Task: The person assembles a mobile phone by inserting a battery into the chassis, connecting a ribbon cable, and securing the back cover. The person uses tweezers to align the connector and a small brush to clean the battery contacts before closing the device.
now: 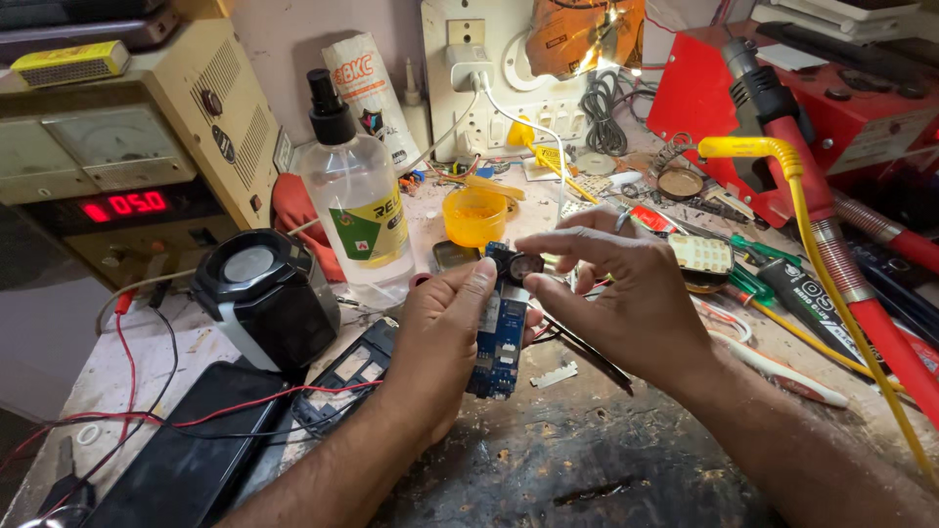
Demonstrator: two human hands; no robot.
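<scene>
Blue circuit board (501, 337) held upright between left hand (440, 337) and right hand (626, 303).

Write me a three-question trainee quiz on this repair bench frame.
1. True or false: the left hand holds the blue board upright.
2. What does the right hand pinch at the board's top? A) round black part B) yellow cup C) spray bottle
3. Which container stands just behind the board?

Key: 1 true. 2 A, the round black part. 3 the yellow cup, right of the spray bottle.
</scene>
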